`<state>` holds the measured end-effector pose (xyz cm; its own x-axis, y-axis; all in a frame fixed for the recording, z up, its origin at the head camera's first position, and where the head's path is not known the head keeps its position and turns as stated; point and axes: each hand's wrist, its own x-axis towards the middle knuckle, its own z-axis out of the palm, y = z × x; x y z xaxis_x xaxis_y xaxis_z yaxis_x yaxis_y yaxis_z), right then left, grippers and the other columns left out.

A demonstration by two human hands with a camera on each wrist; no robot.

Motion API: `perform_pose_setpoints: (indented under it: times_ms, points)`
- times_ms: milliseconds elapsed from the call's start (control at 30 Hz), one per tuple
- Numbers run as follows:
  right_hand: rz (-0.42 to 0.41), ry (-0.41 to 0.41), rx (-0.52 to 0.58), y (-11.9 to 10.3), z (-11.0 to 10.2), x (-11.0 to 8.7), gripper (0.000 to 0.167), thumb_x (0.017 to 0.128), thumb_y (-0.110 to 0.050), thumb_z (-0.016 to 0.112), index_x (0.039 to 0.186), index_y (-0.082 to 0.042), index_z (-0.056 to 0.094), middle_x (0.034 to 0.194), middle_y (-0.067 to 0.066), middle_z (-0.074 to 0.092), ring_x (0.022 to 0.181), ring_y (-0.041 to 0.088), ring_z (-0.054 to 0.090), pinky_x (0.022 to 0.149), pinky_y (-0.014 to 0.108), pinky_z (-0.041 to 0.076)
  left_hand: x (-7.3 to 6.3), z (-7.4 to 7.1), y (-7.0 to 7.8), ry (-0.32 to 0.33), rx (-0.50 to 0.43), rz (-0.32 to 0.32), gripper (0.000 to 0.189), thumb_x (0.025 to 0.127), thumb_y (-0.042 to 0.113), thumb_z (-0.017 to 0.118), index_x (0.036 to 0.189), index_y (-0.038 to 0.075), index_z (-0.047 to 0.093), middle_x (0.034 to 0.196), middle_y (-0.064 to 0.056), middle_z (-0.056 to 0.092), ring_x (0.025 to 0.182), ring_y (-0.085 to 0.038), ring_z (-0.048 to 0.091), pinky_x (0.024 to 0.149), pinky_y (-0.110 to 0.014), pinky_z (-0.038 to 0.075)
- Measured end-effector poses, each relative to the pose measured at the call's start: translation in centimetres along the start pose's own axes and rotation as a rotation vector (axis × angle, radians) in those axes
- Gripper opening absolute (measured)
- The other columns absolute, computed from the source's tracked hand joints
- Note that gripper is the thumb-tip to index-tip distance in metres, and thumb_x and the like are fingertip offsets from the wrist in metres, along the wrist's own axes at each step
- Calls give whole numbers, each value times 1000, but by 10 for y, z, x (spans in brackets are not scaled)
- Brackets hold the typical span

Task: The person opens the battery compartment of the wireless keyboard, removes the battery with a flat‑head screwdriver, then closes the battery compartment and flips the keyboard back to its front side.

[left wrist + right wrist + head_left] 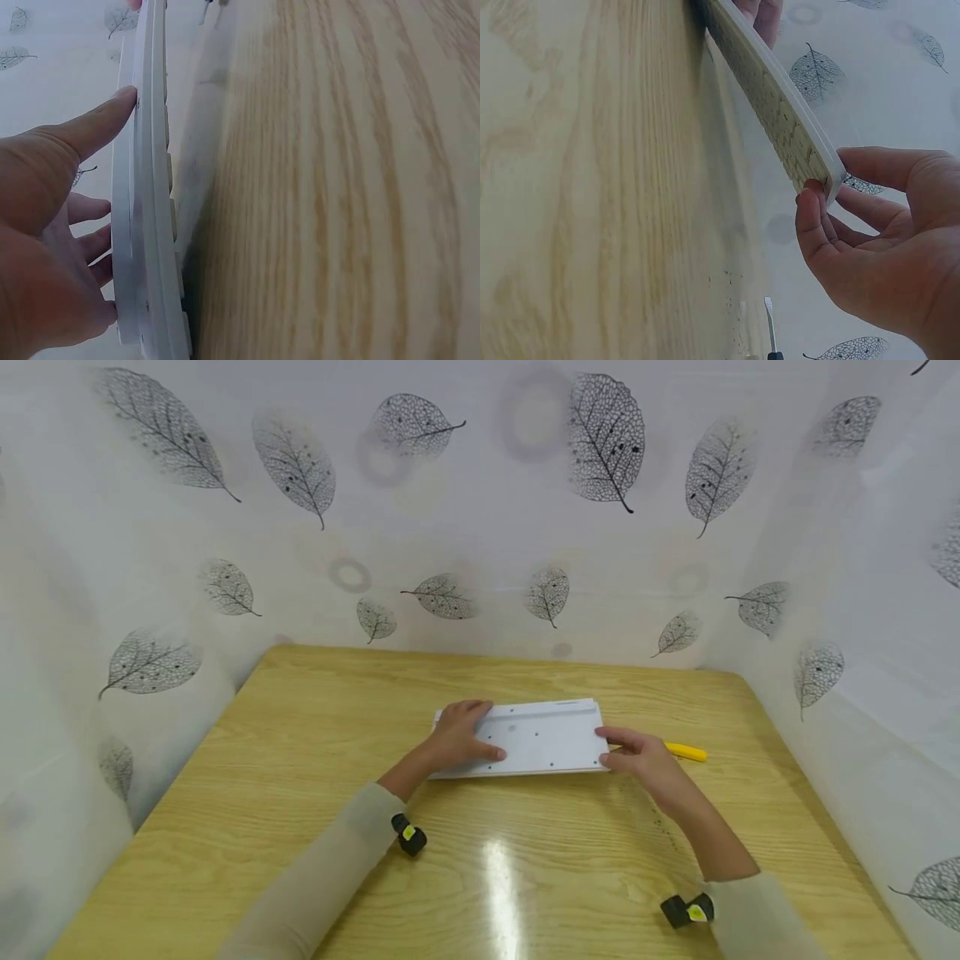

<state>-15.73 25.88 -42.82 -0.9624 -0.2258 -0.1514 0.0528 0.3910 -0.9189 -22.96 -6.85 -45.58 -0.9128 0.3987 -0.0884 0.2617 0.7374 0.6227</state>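
Observation:
A white keyboard [540, 739] is held with its screw-dotted back upward and its keys [769, 101] facing down. My left hand [457, 735] holds its left part, thumb laid over the back and fingers at the far long edge; the raised strip there hides the fingertips in the left wrist view. At the right end, my right hand [645, 764] pinches the corner, with fingers on both faces in the right wrist view. That end is raised above the table.
A yellow handle [686, 752] lies just beyond my right hand on the wooden table [420, 893]. The right wrist view shows a screwdriver [772, 330] with a metal shaft, near small dark specks [727, 281]. Leaf-patterned sheeting [480, 527] surrounds the table's back and sides.

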Motion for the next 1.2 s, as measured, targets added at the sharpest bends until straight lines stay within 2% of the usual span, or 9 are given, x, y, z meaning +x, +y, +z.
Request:
perform_pose_setpoints:
  times_ms: [167, 367, 567, 833, 1200]
  points:
    - [28, -14, -33, 5, 5, 1, 56, 97, -21, 67, 147, -2, 49, 152, 22, 45, 113, 22, 59, 90, 20, 51, -3, -1, -1, -9, 39, 0, 96, 81, 48, 82, 157, 13, 35, 163, -14, 31, 151, -38, 22, 123, -55, 17]
    - [4, -34, -88, 10, 9, 3, 54, 96, -20, 69, 144, 0, 52, 148, 23, 49, 115, 30, 58, 87, 25, 53, -6, -2, -5, -14, 85, 22, 96, 81, 49, 82, 156, 12, 36, 162, -15, 33, 150, -40, 24, 123, -56, 17]
    - [50, -40, -152, 13, 17, 6, 53, 96, -23, 69, 143, -4, 54, 147, 20, 52, 116, 29, 58, 88, 28, 52, -7, -2, -10, -15, 122, 37, 96, 81, 50, 81, 156, 11, 36, 160, -15, 35, 149, -38, 27, 123, -54, 17]
    - [77, -9, -209, 10, 25, 6, 51, 94, -16, 70, 140, 0, 55, 140, 23, 56, 100, 24, 61, 80, 29, 53, -6, -1, -11, -29, 154, 29, 96, 80, 51, 81, 156, 13, 36, 161, -14, 34, 150, -37, 26, 124, -53, 16]
    - [96, 39, -296, 5, 33, 3, 48, 93, -14, 71, 138, -1, 58, 132, 22, 62, 100, 25, 64, 81, 33, 54, -7, 1, -12, -26, 171, 25, 96, 81, 50, 82, 156, 13, 37, 160, -13, 35, 149, -36, 27, 124, -51, 17]
